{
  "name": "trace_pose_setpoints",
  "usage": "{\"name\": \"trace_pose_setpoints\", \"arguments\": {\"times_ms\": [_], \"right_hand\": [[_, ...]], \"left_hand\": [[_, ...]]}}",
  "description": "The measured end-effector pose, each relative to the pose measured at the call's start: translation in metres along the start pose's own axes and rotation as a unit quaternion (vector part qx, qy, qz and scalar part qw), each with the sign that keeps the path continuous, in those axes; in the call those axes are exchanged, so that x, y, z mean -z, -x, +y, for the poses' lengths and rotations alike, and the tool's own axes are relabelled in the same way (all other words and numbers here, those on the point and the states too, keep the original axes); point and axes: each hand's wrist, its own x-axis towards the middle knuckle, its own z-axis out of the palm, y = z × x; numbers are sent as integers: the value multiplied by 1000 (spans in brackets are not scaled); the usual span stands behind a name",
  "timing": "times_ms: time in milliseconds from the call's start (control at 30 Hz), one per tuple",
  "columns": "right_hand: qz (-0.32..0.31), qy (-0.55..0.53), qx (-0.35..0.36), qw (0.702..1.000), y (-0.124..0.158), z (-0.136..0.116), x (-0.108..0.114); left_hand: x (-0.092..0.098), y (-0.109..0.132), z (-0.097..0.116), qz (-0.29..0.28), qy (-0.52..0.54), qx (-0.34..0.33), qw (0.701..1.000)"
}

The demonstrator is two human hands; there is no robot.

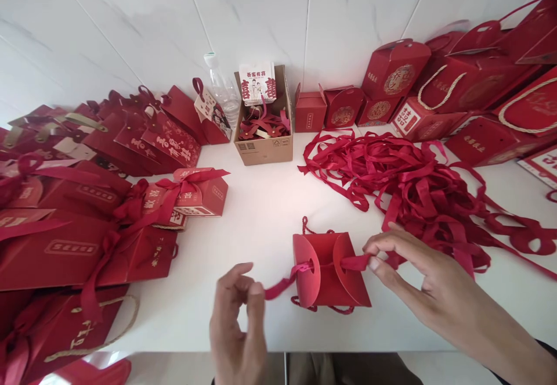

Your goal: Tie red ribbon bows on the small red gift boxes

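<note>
A small red gift box (326, 272) lies on the white table in front of me, its two curved flaps facing up with a slot in each. Red ribbon (282, 285) runs through the slots and out to both sides. My left hand (239, 321) is left of the box, thumb and fingers closed at the ribbon's left end; the exact pinch is partly hidden behind the thumb. On the right, my right hand (418, 280) pinches the other stretch of ribbon between thumb and forefinger, close to the box. Twisted red cord handles (342, 310) stick out at the box's front and back.
A large heap of loose red ribbon (391, 170) lies behind my right hand. An open cardboard box (265, 150) stands at the wall beside a clear bottle (217, 80). Finished-looking red boxes (65, 240) crowd the left; more red boxes (395, 77) are stacked back right.
</note>
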Motion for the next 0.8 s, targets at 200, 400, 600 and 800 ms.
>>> {"name": "trace_pose_setpoints", "arguments": {"times_ms": [200, 400, 600, 800], "right_hand": [[47, 44, 49, 997, 5, 2, 7], [81, 28, 151, 985, 1, -7, 9], [123, 62, 271, 953, 0, -2, 10], [140, 55, 278, 949, 5, 8, 10]], "left_hand": [[-12, -7, 14, -225, -68, -169, 957], [-13, -8, 23, -235, -13, -61, 970], [-8, -2, 26, -191, -31, 11, 981], [3, -15, 22, -290, -68, -69, 952]]}}
